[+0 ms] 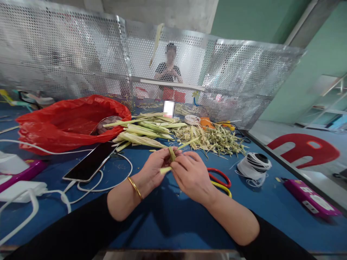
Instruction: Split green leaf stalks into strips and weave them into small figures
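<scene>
My left hand, with a gold bangle at the wrist, pinches a folded pale-green leaf strip over the middle of the table. From the other side my right hand grips the same strip, its thumb and fingers closed on the fold. One narrow end of the strip points up to the right; a pale end sticks out below, between the hands. Just behind them lies a heap of long green leaf strips. Right of that heap is a pile of small dry plant pieces.
Red and yellow handles, apparently scissors, lie partly behind my right forearm. A spool of white thread and a purple power strip are at right. Left are a red plastic bag, a phone and white cables. Behind stands a perforated metal screen.
</scene>
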{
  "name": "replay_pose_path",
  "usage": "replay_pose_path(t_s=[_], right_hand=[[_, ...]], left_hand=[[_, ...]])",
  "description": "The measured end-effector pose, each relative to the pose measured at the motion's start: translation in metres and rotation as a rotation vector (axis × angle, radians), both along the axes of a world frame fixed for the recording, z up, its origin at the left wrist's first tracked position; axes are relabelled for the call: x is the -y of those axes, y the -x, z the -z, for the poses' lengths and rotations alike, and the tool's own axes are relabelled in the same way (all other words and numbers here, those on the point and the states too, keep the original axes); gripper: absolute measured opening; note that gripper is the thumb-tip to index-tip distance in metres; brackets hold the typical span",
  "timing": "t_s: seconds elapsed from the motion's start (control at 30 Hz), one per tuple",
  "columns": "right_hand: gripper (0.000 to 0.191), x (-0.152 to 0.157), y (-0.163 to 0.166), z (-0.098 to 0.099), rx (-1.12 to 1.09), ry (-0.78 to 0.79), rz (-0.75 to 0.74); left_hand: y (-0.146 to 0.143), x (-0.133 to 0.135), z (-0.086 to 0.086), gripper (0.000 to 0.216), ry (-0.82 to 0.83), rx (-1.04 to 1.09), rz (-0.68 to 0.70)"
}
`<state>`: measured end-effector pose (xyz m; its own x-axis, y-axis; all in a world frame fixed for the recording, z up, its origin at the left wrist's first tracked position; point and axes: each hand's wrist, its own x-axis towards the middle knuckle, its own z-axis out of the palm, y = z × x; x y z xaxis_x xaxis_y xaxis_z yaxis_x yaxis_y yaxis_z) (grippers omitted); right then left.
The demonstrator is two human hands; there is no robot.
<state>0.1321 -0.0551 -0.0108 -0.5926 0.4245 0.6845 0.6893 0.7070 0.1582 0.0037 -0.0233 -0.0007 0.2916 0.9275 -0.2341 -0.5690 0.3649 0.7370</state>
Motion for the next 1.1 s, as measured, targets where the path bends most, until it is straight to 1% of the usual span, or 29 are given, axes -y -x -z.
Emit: replay_pose_path(t_s=[0.1,0.17,0.37,0.5,0.57,0.7,0.83,0.97,1.03,1.1], right_hand=[[0.015,-0.001,-0.001,-0.001,-0.200,0.093,0.010],[0.015,-0.002,-0.001,-0.002,-0.261,0.129,-0.013],[0.007,0.000,-0.002,-0.006,-0.258,0.108,-0.061],[0.012,-0.002,-0.001,-0.007,-0.191,0.130,-0.119],[0.014,-0.003,0.000,-0.006,-0.195,0.152,-0.100],[0.018,-0.003,-0.002,-0.006,-0.325,0.204,0.002],[0.017,-0.003,-0.004,-0.006,-0.409,0.230,0.078],[0.018,-0.004,-0.006,-0.010,-0.461,0.240,0.101],[0.019,-0.004,-0.007,-0.012,-0.489,0.243,0.105],[0.019,-0.005,-0.008,-0.014,-0.502,0.246,0.103]], left_hand=[[0.002,-0.001,0.004,0.008,-0.060,-0.063,-0.037],[0.003,0.000,0.005,0.010,-0.089,-0.094,-0.049],[0.003,0.005,-0.003,0.008,-0.073,-0.092,-0.065],[0.004,0.005,-0.007,0.008,-0.005,-0.127,-0.092],[0.006,0.003,-0.008,0.010,0.005,-0.127,-0.077],[0.007,0.002,-0.009,0.014,0.005,-0.127,-0.039],[0.008,0.003,-0.014,0.020,0.015,-0.117,-0.013],[0.008,0.005,-0.019,0.031,-0.054,-0.076,0.054],[0.008,0.005,-0.019,0.038,-0.116,-0.088,0.091],[0.008,0.005,-0.016,0.040,-0.170,-0.123,0.093]])
